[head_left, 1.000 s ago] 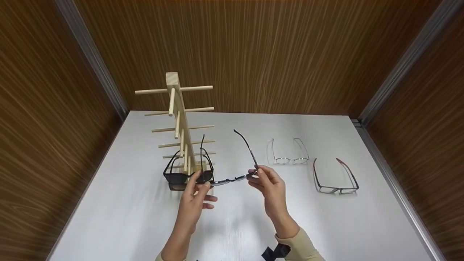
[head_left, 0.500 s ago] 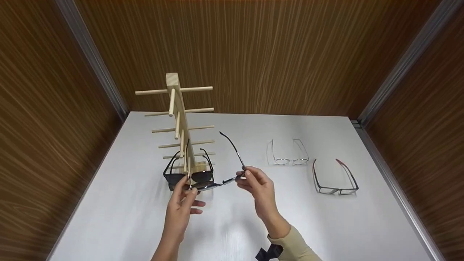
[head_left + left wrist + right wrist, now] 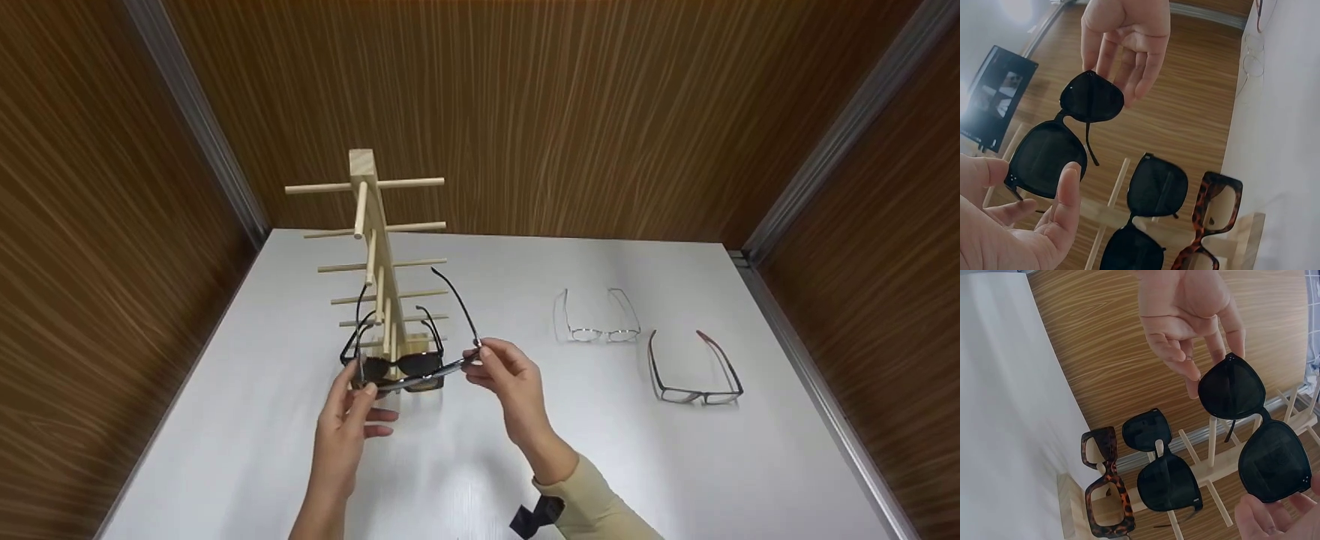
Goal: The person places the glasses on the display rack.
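Note:
Black sunglasses with both temples unfolded are held level between my two hands, in front of the wooden display rack. My left hand pinches one hinge end. At the other end, my right hand pinches the frame by its hinge. On the rack's lower pegs hang another pair of black sunglasses and, below it, tortoiseshell sunglasses. The held pair partly overlaps both of these in the head view, and its lenses look nearly edge-on there.
Thin-framed clear glasses lie unfolded on the white table right of the rack. Nearer the right edge lie dark-framed glasses with reddish temples. Wooden pegs stick out of the rack on several sides. Wood-grain panels enclose the table.
Both hands have carried the held sunglasses leftward, from the rack's right side to in front of its lower pegs. The hung sunglasses and the glasses on the table stay put.

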### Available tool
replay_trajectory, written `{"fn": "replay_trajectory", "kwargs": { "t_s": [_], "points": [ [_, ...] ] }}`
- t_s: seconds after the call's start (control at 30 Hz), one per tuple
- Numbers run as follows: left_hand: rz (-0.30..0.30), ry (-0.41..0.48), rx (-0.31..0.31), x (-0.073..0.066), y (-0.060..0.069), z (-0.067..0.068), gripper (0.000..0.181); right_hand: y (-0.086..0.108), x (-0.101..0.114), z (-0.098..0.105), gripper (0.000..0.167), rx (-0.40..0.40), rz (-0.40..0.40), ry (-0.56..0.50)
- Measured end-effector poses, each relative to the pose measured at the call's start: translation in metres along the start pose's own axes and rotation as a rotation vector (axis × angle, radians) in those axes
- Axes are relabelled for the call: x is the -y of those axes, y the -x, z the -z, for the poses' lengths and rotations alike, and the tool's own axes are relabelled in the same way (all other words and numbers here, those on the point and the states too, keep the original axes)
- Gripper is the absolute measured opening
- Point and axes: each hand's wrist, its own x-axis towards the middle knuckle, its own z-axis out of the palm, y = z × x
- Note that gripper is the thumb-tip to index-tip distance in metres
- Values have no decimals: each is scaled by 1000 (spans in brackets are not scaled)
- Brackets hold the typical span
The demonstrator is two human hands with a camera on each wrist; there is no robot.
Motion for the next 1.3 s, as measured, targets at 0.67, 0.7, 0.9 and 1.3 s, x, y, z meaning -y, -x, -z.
{"fn": "replay_trajectory", "kwargs": {
  "t_s": [0.67, 0.7, 0.9, 1.3],
  "points": [
    [-17, -46, -1, -16, -38, 30, 45, -24, -11, -31, 33, -19, -37, 78],
    [-10, -47, -2, -16, -40, 31, 45, -25, -11, -32, 33, -17, -39, 80],
    [12, -60, -22, -16, -52, 37, 45, -33, -13, -39, 33, -20, -54, 72],
    [84, -92, -13, -12, -68, 41, 43, -39, -17, -44, 33, -36, -94, 107]
  ]
}}
